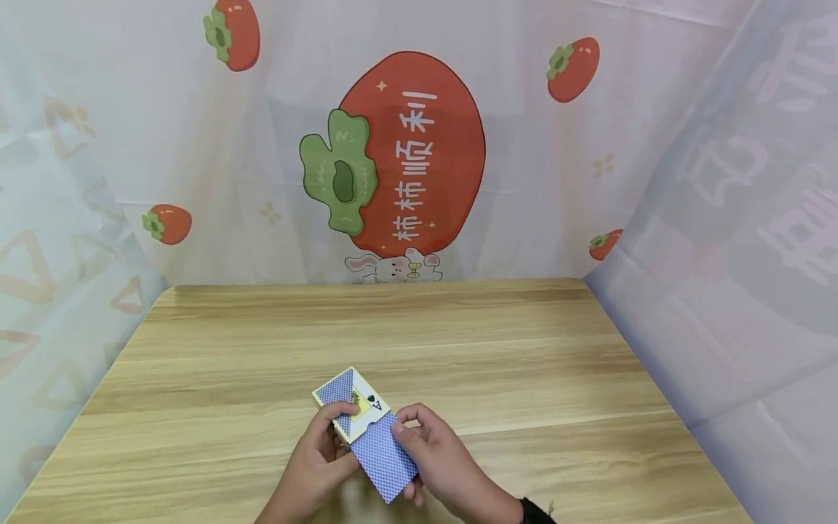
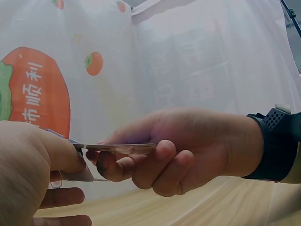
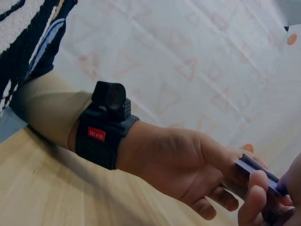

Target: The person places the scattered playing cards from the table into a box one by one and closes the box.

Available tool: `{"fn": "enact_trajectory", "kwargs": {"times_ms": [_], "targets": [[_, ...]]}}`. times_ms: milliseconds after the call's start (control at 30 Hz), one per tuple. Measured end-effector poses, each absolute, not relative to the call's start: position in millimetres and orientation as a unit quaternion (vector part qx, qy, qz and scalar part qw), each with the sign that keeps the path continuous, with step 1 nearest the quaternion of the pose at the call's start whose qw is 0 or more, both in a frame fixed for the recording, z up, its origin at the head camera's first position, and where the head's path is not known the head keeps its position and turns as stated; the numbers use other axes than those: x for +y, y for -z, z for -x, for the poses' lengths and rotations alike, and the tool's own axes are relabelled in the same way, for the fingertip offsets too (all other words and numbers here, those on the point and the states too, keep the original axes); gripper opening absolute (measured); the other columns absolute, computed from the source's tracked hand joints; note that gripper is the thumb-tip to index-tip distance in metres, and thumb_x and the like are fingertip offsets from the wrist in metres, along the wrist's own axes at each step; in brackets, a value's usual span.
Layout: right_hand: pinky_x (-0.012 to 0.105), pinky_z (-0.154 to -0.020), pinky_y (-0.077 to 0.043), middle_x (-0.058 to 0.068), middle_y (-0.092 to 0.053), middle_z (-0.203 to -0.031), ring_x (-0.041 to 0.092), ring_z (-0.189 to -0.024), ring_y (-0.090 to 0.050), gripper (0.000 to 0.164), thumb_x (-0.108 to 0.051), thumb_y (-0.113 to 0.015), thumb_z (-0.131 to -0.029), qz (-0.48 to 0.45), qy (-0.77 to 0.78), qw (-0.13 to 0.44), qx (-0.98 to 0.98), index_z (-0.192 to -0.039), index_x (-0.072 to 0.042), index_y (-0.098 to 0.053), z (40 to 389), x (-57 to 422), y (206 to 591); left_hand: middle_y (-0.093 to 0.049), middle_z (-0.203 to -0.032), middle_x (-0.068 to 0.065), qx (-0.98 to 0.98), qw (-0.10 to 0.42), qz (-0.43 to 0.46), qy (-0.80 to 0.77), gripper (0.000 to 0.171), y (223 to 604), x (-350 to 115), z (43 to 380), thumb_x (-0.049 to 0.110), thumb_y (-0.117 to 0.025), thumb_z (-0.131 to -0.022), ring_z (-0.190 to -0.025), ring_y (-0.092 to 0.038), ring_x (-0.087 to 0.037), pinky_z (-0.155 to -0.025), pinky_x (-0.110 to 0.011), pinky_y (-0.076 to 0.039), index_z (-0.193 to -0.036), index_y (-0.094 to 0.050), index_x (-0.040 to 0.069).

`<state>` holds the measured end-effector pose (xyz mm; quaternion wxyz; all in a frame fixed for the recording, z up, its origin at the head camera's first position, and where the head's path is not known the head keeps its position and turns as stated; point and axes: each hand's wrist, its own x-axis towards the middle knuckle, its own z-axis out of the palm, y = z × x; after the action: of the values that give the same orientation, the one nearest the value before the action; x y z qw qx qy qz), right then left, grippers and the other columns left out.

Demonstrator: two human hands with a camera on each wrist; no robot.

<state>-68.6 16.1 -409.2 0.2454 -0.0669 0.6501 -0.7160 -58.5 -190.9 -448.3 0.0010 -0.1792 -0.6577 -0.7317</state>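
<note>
A playing-card box (image 1: 335,386), blue and white with an ace printed on its face, lies tilted in my left hand (image 1: 314,453). My left thumb rests across the box's face while the other fingers are mostly hidden beneath. From the box's near end, a stack of blue-backed playing cards (image 1: 382,457) sticks out, partly inside it. My right hand (image 1: 440,453) pinches the right edge of the stack, thumb on top and fingers below. In the left wrist view, the stack (image 2: 127,149) appears edge-on between the right thumb and fingers.
Both hands are above a wooden tabletop (image 1: 419,342). Behind it hangs a white cloth (image 1: 288,145) printed with persimmons, and further cloth sheets enclose the left and right sides. A black strap (image 3: 96,146) with a small camera circles the left wrist.
</note>
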Motion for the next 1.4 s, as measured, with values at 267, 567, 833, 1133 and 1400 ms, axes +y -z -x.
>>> {"fn": "enact_trajectory", "kwargs": {"times_ms": [267, 567, 833, 1133, 1400], "targets": [[0.028, -0.055, -0.061, 0.013, -0.067, -0.099, 0.013, -0.060, -0.067, 0.035, -0.009, -0.062, -0.099, 0.078, 0.765, 0.248, 0.589, -0.124, 0.003, -0.039, 74, 14, 406, -0.050, -0.122, -0.029, -0.662, 0.002, 0.175, 0.729, 0.054, 447, -191, 57, -0.023, -0.057, -0.083, -0.106, -0.063, -0.011, -0.085, -0.023, -0.058, -0.131, -0.040, -0.004], [0.034, -0.079, -0.063, 0.017, -0.052, -0.121, 0.016, -0.082, -0.070, 0.041, 0.003, -0.069, -0.092, 0.143, 0.740, 0.234, 0.614, -0.126, 0.007, -0.046, 82, 22, 404, -0.049, -0.124, -0.031, -0.668, -0.013, 0.124, 0.734, 0.056, 440, -191, 56, -0.022, -0.057, -0.081, -0.108, -0.063, -0.014, -0.087, -0.024, -0.058, -0.131, -0.042, -0.002], [0.025, -0.067, -0.058, 0.004, -0.060, -0.114, 0.007, -0.078, -0.061, 0.044, -0.022, -0.079, -0.084, 0.232, 0.583, 0.107, 0.771, -0.124, -0.016, -0.061, 84, 26, 403, -0.048, -0.125, -0.027, -0.656, -0.017, 0.152, 0.739, 0.053, 442, -193, 56, -0.019, -0.058, -0.087, -0.111, -0.061, -0.014, -0.090, -0.020, -0.054, -0.133, -0.040, -0.001], [0.015, -0.059, -0.048, -0.009, -0.061, -0.098, -0.001, -0.072, -0.047, 0.036, -0.029, -0.078, -0.081, 0.318, 0.509, -0.034, 0.799, -0.115, -0.021, -0.069, 91, 23, 412, -0.046, -0.127, -0.028, -0.652, -0.012, 0.129, 0.747, 0.054, 440, -193, 56, -0.017, -0.059, -0.085, -0.111, -0.062, -0.015, -0.088, -0.026, -0.058, -0.133, -0.039, -0.002], [0.007, -0.057, -0.043, -0.007, -0.064, -0.090, -0.002, -0.070, -0.047, 0.021, -0.020, -0.078, -0.085, 0.390, 0.464, -0.153, 0.780, -0.105, -0.016, -0.072, 95, 21, 416, -0.048, -0.125, -0.026, -0.647, -0.027, 0.160, 0.745, 0.051, 440, -193, 55, -0.013, -0.062, -0.089, -0.107, -0.063, -0.014, -0.085, -0.027, -0.059, -0.132, -0.039, 0.001]]}}
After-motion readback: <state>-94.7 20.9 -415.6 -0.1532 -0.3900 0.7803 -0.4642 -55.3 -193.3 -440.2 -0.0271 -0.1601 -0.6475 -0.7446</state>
